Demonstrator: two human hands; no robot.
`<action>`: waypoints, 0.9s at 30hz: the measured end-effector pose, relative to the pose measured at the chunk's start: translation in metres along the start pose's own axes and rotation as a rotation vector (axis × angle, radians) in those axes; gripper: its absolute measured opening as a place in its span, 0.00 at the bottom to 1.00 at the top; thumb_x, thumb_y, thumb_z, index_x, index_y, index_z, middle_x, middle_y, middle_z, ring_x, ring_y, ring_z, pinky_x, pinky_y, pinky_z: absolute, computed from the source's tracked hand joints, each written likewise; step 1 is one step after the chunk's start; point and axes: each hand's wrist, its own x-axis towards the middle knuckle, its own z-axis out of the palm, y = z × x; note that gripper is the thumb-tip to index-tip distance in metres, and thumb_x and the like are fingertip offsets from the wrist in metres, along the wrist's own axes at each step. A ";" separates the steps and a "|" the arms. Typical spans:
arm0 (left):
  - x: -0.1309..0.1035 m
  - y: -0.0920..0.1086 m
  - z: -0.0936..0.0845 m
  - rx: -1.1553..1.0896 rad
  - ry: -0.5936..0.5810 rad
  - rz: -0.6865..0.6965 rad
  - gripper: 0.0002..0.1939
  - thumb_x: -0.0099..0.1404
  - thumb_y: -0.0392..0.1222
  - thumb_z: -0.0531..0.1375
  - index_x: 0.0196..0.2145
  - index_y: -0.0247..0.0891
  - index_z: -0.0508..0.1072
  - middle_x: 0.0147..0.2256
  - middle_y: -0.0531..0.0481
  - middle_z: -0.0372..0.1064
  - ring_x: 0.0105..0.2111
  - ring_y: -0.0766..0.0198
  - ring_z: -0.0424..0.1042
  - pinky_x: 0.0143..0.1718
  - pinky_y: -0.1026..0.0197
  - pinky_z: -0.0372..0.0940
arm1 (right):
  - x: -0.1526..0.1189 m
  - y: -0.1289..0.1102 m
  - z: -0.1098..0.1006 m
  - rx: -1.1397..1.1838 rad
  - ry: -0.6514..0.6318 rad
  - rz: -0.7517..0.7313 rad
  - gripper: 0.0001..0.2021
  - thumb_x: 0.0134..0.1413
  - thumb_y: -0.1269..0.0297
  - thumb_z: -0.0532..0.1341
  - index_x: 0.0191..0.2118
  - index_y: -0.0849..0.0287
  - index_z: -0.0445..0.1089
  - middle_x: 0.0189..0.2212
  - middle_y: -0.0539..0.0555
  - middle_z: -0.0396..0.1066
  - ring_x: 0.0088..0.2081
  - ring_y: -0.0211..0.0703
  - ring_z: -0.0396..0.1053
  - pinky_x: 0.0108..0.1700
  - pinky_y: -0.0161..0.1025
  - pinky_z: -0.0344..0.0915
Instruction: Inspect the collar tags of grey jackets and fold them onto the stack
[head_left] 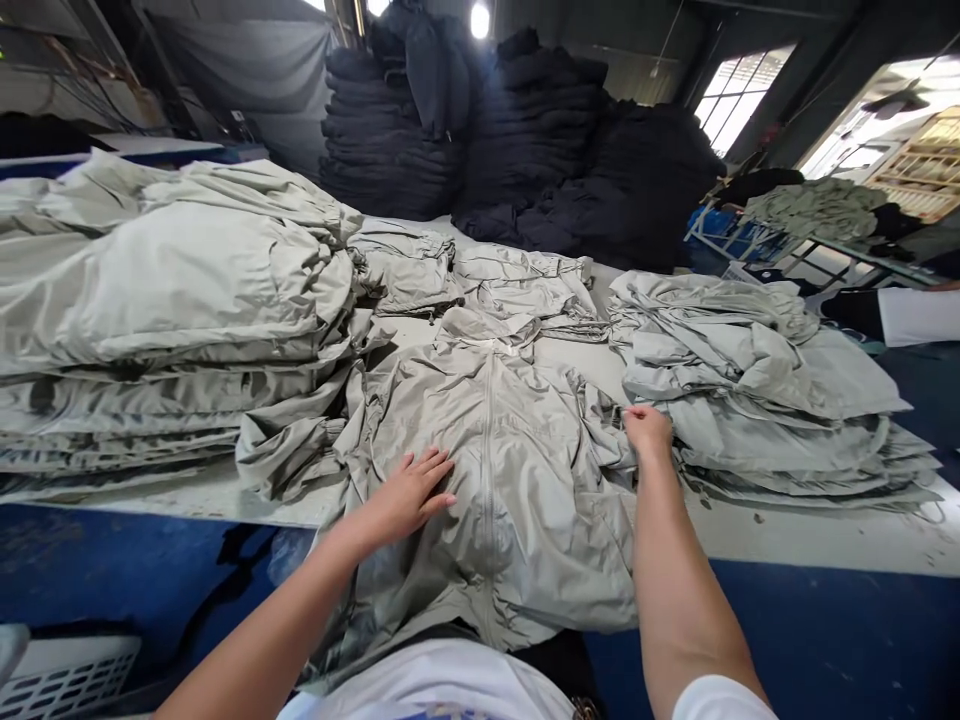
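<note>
A grey jacket (495, 480) is spread zip-up at the near edge of the table (825, 540), hem draped over that edge. The left hand (409, 495) is laid flat on it, fingers released & spread, just left of the zip. The right hand (649, 432) is pinched on the jacket's right sleeve, approx. at the shoulder seam. A tall stack of grey jackets (165, 300) is seen along the left edge, a lower stack (765, 390) towards the right edge. Dark garments (525, 140) are piled beyond the far edge.
</note>
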 end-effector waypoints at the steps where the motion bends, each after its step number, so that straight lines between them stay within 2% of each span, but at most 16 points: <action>1: 0.000 0.002 0.000 -0.089 0.034 0.013 0.34 0.74 0.64 0.53 0.69 0.43 0.66 0.72 0.39 0.57 0.74 0.46 0.51 0.74 0.35 0.46 | -0.003 -0.006 -0.007 0.057 0.046 -0.018 0.18 0.60 0.65 0.58 0.50 0.65 0.80 0.44 0.66 0.81 0.46 0.58 0.79 0.49 0.47 0.73; 3: 0.004 0.010 -0.002 -0.336 0.110 0.025 0.37 0.72 0.68 0.53 0.70 0.44 0.65 0.71 0.40 0.59 0.73 0.47 0.55 0.74 0.39 0.49 | -0.021 -0.025 -0.018 0.311 0.079 -0.119 0.21 0.63 0.61 0.56 0.55 0.65 0.76 0.46 0.64 0.80 0.44 0.52 0.79 0.48 0.45 0.75; 4: 0.008 0.016 -0.004 -0.496 0.142 0.028 0.40 0.72 0.71 0.51 0.71 0.45 0.63 0.71 0.41 0.59 0.72 0.48 0.57 0.74 0.41 0.51 | -0.036 -0.038 -0.024 0.497 0.037 -0.207 0.21 0.64 0.58 0.58 0.56 0.63 0.74 0.46 0.61 0.80 0.43 0.50 0.79 0.47 0.44 0.76; 5: 0.013 0.023 -0.007 -0.676 0.161 0.027 0.43 0.71 0.74 0.48 0.73 0.46 0.60 0.71 0.41 0.59 0.71 0.48 0.59 0.73 0.41 0.54 | -0.053 -0.053 -0.028 0.724 -0.048 -0.317 0.21 0.63 0.55 0.60 0.56 0.60 0.74 0.45 0.59 0.80 0.41 0.49 0.79 0.46 0.45 0.76; 7: 0.024 0.036 -0.014 -1.037 0.184 -0.004 0.49 0.69 0.79 0.39 0.75 0.47 0.52 0.72 0.40 0.58 0.69 0.47 0.63 0.68 0.40 0.63 | -0.090 -0.085 -0.034 0.999 -0.351 -0.549 0.21 0.62 0.49 0.64 0.56 0.54 0.74 0.45 0.55 0.80 0.41 0.47 0.79 0.48 0.47 0.77; 8: 0.029 0.041 -0.018 -1.189 0.200 -0.041 0.52 0.67 0.80 0.34 0.76 0.46 0.49 0.71 0.39 0.59 0.67 0.46 0.66 0.64 0.39 0.67 | -0.106 -0.099 -0.035 1.061 -0.458 -0.633 0.22 0.63 0.47 0.64 0.58 0.51 0.73 0.48 0.55 0.79 0.44 0.47 0.79 0.52 0.48 0.77; 10: 0.035 0.042 -0.025 -1.387 0.251 -0.143 0.56 0.64 0.82 0.30 0.76 0.44 0.49 0.67 0.36 0.65 0.62 0.45 0.72 0.58 0.39 0.72 | -0.127 -0.119 -0.031 1.076 -0.538 -0.723 0.24 0.63 0.44 0.65 0.59 0.49 0.72 0.53 0.55 0.78 0.51 0.48 0.78 0.58 0.50 0.74; 12: 0.034 0.034 -0.028 -1.468 0.323 -0.240 0.57 0.64 0.84 0.35 0.75 0.41 0.51 0.61 0.36 0.73 0.57 0.44 0.76 0.54 0.41 0.74 | -0.132 -0.123 -0.018 0.944 -0.503 -0.739 0.23 0.63 0.44 0.65 0.57 0.51 0.74 0.55 0.56 0.78 0.55 0.50 0.76 0.62 0.52 0.71; 13: 0.033 0.027 -0.028 -1.476 0.352 -0.284 0.55 0.64 0.83 0.41 0.74 0.40 0.52 0.58 0.36 0.75 0.55 0.45 0.78 0.53 0.42 0.75 | -0.130 -0.120 -0.008 0.829 -0.484 -0.746 0.22 0.63 0.44 0.65 0.55 0.52 0.75 0.55 0.57 0.78 0.56 0.52 0.76 0.63 0.53 0.70; 15: 0.028 0.009 -0.025 -1.424 0.373 -0.380 0.51 0.65 0.74 0.58 0.73 0.41 0.54 0.53 0.39 0.78 0.50 0.46 0.80 0.50 0.44 0.76 | -0.121 -0.107 0.014 0.559 -0.475 -0.797 0.20 0.64 0.47 0.63 0.54 0.54 0.78 0.56 0.60 0.78 0.59 0.54 0.73 0.65 0.55 0.67; 17: 0.024 -0.007 -0.025 -1.273 0.388 -0.451 0.47 0.63 0.58 0.67 0.73 0.40 0.55 0.54 0.39 0.77 0.50 0.47 0.80 0.52 0.45 0.75 | -0.113 -0.091 0.037 0.310 -0.477 -0.874 0.20 0.66 0.51 0.61 0.56 0.54 0.78 0.60 0.61 0.75 0.64 0.57 0.69 0.68 0.59 0.62; 19: 0.024 -0.018 -0.029 -1.011 0.530 -0.436 0.44 0.65 0.48 0.65 0.73 0.39 0.54 0.61 0.36 0.71 0.58 0.48 0.75 0.60 0.44 0.71 | -0.111 -0.077 0.055 0.114 -0.457 -0.908 0.21 0.68 0.52 0.58 0.60 0.53 0.75 0.64 0.61 0.71 0.69 0.59 0.62 0.71 0.64 0.55; 21: 0.026 -0.023 -0.036 -0.643 0.767 -0.346 0.42 0.69 0.46 0.60 0.75 0.37 0.49 0.69 0.34 0.59 0.69 0.48 0.62 0.69 0.42 0.61 | -0.112 -0.069 0.067 -0.035 -0.414 -0.883 0.24 0.70 0.51 0.56 0.65 0.50 0.71 0.68 0.61 0.66 0.72 0.62 0.56 0.71 0.70 0.51; 23: 0.030 -0.023 -0.040 -0.255 0.874 -0.228 0.39 0.73 0.47 0.55 0.76 0.36 0.47 0.75 0.34 0.47 0.75 0.48 0.48 0.74 0.41 0.50 | -0.117 -0.067 0.077 -0.122 -0.346 -0.834 0.26 0.71 0.50 0.53 0.70 0.49 0.65 0.71 0.62 0.61 0.73 0.65 0.52 0.69 0.73 0.50; 25: 0.035 -0.022 -0.034 0.044 0.750 -0.132 0.35 0.76 0.50 0.52 0.75 0.39 0.52 0.76 0.37 0.43 0.77 0.48 0.41 0.75 0.37 0.43 | -0.123 -0.071 0.085 -0.167 -0.273 -0.818 0.29 0.73 0.49 0.50 0.73 0.49 0.59 0.74 0.62 0.54 0.75 0.66 0.47 0.69 0.74 0.48; 27: 0.042 -0.022 -0.021 0.225 0.511 -0.099 0.32 0.77 0.53 0.51 0.73 0.42 0.58 0.76 0.39 0.44 0.77 0.47 0.41 0.75 0.33 0.38 | -0.130 -0.077 0.096 -0.226 -0.267 -0.815 0.30 0.74 0.48 0.48 0.75 0.48 0.55 0.77 0.60 0.47 0.77 0.66 0.40 0.70 0.75 0.44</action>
